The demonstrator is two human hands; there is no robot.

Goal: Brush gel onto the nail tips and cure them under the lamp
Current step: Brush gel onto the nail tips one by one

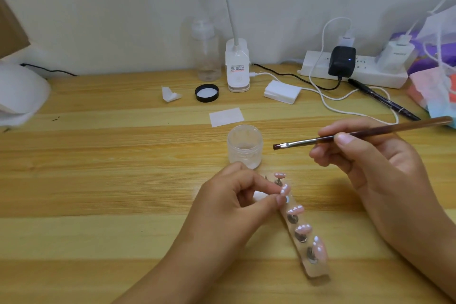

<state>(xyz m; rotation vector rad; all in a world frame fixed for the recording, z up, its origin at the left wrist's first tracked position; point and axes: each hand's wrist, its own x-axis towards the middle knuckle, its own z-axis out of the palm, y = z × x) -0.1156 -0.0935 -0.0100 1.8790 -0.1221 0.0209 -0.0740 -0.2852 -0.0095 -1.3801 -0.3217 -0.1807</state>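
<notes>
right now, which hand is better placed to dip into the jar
Right: the right hand holds the brush, bristles beside the open jar; the left hand is pinching a nail tip on the holder.

Wooden table (98, 180) carries clear jar (244, 147), black lid (206, 93), nail-tip holder (317, 270) — power strip (318, 66), pen (385, 103).

A gel jar (244, 147) is set at the middle of the table (98, 180). From it, the nail tip holder (304, 232) is laid at 5 o'clock, a wipe (226, 117) at 12, a lid (206, 93) at 11 with a pump bottle (207, 57) behind, a power strip (355, 70) at 2, and a curing lamp (19, 91) at 9. A brush (345, 137) is held at 3 o'clock.
</notes>
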